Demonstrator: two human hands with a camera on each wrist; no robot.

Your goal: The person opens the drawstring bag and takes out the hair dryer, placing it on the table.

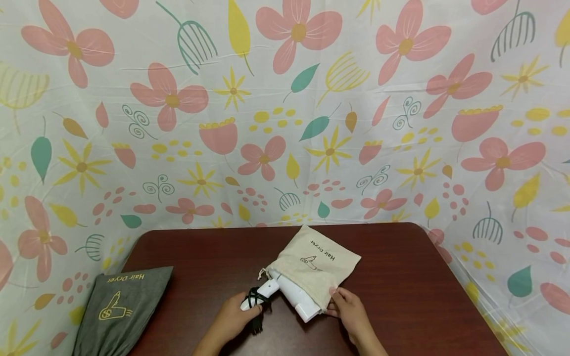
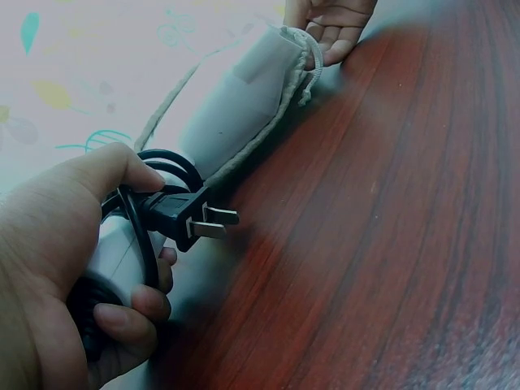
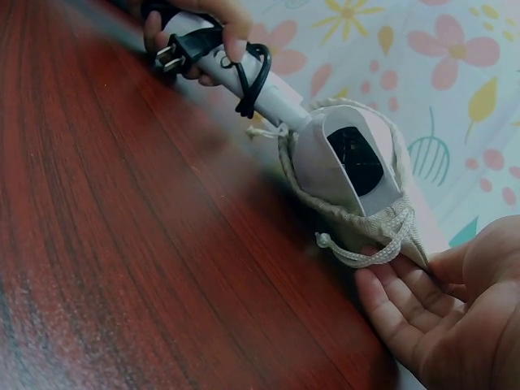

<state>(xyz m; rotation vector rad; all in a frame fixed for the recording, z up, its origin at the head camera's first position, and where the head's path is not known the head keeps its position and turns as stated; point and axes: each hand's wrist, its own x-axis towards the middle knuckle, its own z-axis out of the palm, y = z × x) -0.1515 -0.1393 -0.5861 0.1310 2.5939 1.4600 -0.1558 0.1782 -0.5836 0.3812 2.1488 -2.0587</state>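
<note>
A white hair dryer (image 1: 297,296) lies partly inside a cream drawstring bag (image 1: 327,257) printed "Hair Dryer". Its handle and one end of its body stick out of the bag's mouth. My left hand (image 1: 234,316) grips the handle, where a black cord (image 2: 146,244) is wound around it. The two-prong plug (image 2: 191,218) points away from the handle. At the mouth's right side my right hand (image 1: 352,311) pinches the cloth edge between thumb and fingers, close to the knotted drawstring (image 3: 366,252). The dryer's dark opening (image 3: 356,161) shows in the right wrist view.
A dark grey bag (image 1: 122,311), also printed "Hair Dryer" in gold, lies at the left edge of the brown wooden table (image 1: 409,277). Behind and around the table hangs a white curtain (image 1: 285,113) with flowers and leaves.
</note>
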